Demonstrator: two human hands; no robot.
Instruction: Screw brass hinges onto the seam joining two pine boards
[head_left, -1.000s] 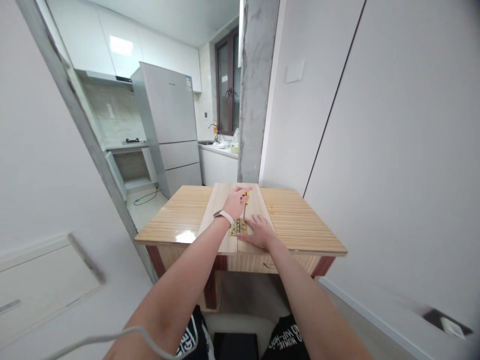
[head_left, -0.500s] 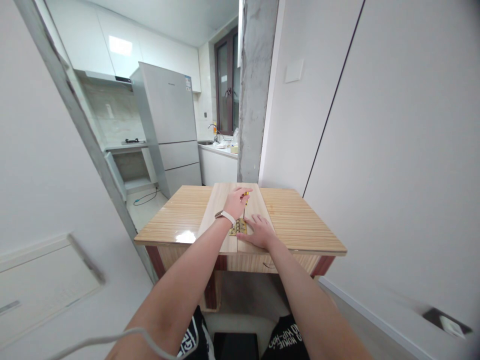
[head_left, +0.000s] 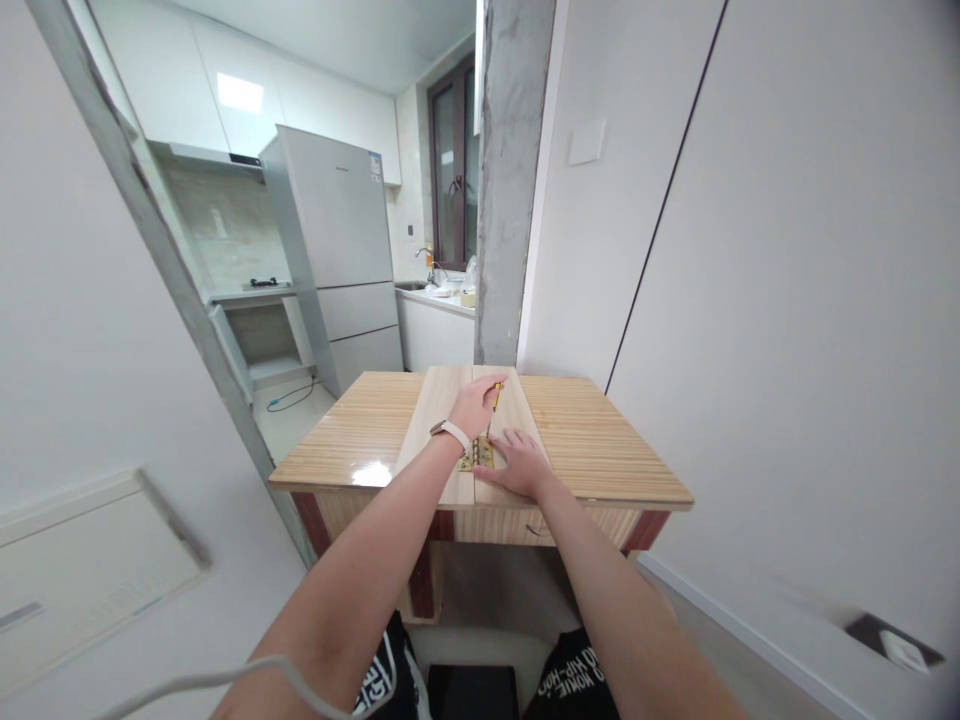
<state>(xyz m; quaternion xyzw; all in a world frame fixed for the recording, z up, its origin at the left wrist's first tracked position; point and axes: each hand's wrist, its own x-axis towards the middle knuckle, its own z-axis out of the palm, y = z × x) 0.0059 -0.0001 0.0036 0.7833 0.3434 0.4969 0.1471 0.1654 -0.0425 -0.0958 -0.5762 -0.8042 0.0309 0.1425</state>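
Two pale boards (head_left: 436, 410) lie side by side on the wooden table (head_left: 600, 440), with a brass hinge (head_left: 484, 455) across their seam near the front. My left hand (head_left: 475, 405), a watch on its wrist, is closed on a yellow-handled screwdriver (head_left: 497, 395) whose shaft points down toward the hinge. My right hand (head_left: 517, 462) rests on the right board with its fingers spread, its thumb and fingertips beside the hinge. Part of the hinge is hidden by my left wrist.
A drawer front with a handle (head_left: 537, 530) is under the tabletop. A grey fridge (head_left: 337, 220) and a sink counter (head_left: 439, 300) stand beyond the table. White walls rise on both sides, and a pale cable (head_left: 195, 680) crosses my left arm.
The fingers of my left hand have shifted around the yellow handle, and the handle now leans slightly more to the right. My right hand stays in place.
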